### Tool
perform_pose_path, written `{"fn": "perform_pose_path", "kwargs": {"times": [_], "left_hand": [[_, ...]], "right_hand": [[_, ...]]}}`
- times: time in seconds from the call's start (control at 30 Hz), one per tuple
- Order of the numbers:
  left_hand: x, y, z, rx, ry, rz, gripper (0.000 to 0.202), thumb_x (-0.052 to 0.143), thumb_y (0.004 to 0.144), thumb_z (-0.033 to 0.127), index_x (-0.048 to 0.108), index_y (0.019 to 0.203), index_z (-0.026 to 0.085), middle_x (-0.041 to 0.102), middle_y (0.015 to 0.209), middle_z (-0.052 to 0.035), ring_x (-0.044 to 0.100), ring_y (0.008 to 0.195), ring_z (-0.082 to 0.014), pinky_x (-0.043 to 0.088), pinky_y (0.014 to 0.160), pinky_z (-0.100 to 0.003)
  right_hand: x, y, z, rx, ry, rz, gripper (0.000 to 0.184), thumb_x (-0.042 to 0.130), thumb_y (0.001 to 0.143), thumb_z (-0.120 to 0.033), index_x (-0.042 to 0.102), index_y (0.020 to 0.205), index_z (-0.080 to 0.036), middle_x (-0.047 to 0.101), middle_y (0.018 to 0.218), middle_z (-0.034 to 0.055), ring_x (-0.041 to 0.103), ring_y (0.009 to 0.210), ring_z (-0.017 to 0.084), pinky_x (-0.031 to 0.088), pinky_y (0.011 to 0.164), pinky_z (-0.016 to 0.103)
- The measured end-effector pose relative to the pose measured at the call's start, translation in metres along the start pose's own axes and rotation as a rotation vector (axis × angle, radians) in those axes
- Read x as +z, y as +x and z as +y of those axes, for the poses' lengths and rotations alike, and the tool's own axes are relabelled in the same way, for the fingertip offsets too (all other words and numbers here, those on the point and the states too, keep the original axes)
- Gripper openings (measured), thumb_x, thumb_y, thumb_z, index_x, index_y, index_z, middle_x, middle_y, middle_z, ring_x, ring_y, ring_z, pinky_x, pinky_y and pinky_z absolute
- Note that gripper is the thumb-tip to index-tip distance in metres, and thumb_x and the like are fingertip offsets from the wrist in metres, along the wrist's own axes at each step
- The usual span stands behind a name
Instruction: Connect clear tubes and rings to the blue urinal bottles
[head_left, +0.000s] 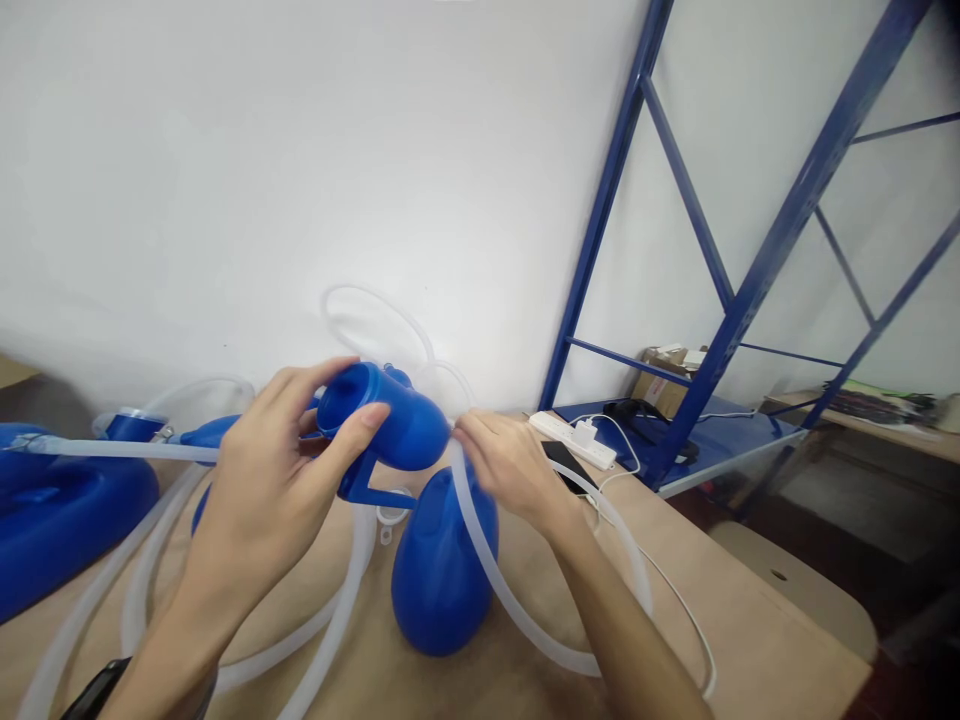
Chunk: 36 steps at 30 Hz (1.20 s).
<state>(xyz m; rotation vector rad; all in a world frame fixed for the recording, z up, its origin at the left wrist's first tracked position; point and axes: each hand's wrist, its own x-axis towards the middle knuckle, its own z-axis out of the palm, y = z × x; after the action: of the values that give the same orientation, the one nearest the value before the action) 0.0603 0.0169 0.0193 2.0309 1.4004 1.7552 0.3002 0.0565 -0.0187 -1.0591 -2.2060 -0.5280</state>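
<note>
My left hand [289, 450] is closed around the wide, open-mouthed end of a blue plastic cup-shaped piece [409, 425], thumb on its rim. A blue handle [379, 495] hangs below that piece. At the piece's narrow rounded end, my right hand [502, 460] pinches a clear plastic tube [480, 545]. Its fingers hide whether the tube is joined to the piece. Under both hands, a blue rounded bottle [442, 575] stands on the table, its top partly covered by the tube and my right hand.
More blue containers [75, 510] and clear tubes lie on the table [645, 590] at the left. A white power strip [574, 440] with a plug and a dark phone [568, 467] are at the right. Beyond stand a blue metal rack [611, 200] and a stool [795, 580].
</note>
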Motion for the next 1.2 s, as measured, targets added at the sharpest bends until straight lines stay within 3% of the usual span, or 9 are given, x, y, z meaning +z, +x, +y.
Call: {"fn": "perform_pose_path", "kwargs": {"times": [0.17,0.47,0.73,0.97,1.2], "left_hand": [[0.006,0.001,-0.005,-0.020,0.030,-0.007,0.058,0.061,0.091,0.069,0.069,0.130,0.027,0.070,0.120,-0.0060,0.069,0.086,-0.0233,0.058,0.076,-0.035],[0.016,0.009,-0.022,-0.213,0.003,0.000,0.060,0.059,0.088,0.072,0.075,0.122,0.025,0.077,0.100,-0.0076,0.072,0.089,-0.0296,0.057,0.082,-0.040],[0.017,0.013,-0.021,-0.245,-0.037,-0.039,0.061,0.062,0.088,0.071,0.078,0.119,0.022,0.078,0.102,-0.0090,0.073,0.086,-0.0284,0.058,0.084,-0.040],[0.008,0.008,-0.008,-0.223,-0.096,-0.033,0.065,0.065,0.085,0.072,0.075,0.125,0.022,0.075,0.084,-0.0060,0.072,0.084,-0.0277,0.060,0.079,-0.038],[-0.001,0.006,0.003,-0.193,-0.126,0.038,0.057,0.066,0.085,0.068,0.077,0.122,0.026,0.074,0.092,-0.0061,0.071,0.090,-0.0283,0.060,0.077,-0.036]], "right_hand": [[0.005,0.002,-0.003,0.020,-0.019,-0.011,0.024,0.045,0.108,-0.018,0.055,0.086,-0.021,0.067,0.082,0.0023,0.055,0.073,0.018,0.031,0.066,0.033],[0.006,-0.002,-0.002,-0.195,-0.287,-0.167,0.014,0.054,0.096,-0.009,0.061,0.095,-0.021,0.066,0.090,0.0050,0.051,0.086,0.023,0.026,0.061,0.037],[0.013,0.002,0.016,-0.464,-0.326,-0.060,0.017,0.050,0.095,-0.006,0.060,0.090,-0.018,0.063,0.083,0.0057,0.046,0.081,0.023,0.030,0.072,0.039],[0.006,0.001,0.012,-0.382,-0.135,-0.035,0.030,0.041,0.107,-0.021,0.059,0.082,-0.020,0.061,0.076,0.0041,0.047,0.073,0.021,0.030,0.066,0.036],[-0.002,0.000,0.003,-0.156,0.015,-0.033,0.042,0.031,0.112,-0.036,0.054,0.079,-0.021,0.060,0.066,0.0018,0.047,0.059,0.017,0.028,0.060,0.033]]}}
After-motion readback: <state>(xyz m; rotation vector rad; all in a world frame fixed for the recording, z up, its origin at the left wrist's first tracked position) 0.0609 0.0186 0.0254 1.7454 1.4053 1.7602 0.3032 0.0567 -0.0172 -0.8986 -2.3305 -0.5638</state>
